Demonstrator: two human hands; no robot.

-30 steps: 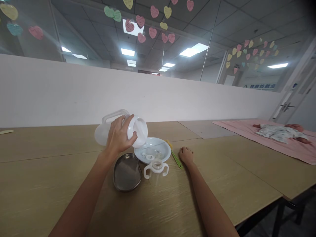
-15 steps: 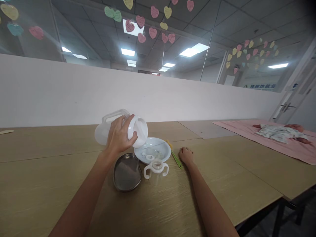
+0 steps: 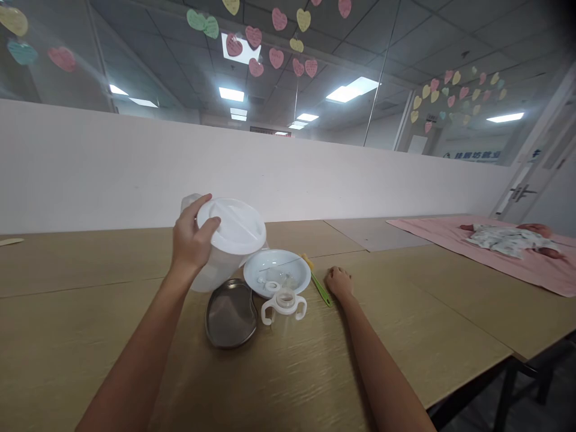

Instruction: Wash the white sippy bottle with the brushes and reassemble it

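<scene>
My left hand grips a translucent white plastic pitcher near its white lid; the pitcher is tilted, with its lid toward me. Just right of it sits a white bowl with water and small clear parts in it. A baby bottle with two white side handles stands in front of the bowl. Left of the bottle lies a steel kidney dish. My right hand rests on the table, fingers curled in, beside a brush with a green handle and yellow head.
The wooden table runs along a white wall with glass above it. At the far right, a baby doll in patterned clothes lies on a pink cloth. A flat pale stick lies at the far left.
My left hand has turned the pitcher from lying nearly sideways to a more upright tilt, and its lid has swung toward me. My right hand has stayed in place.
</scene>
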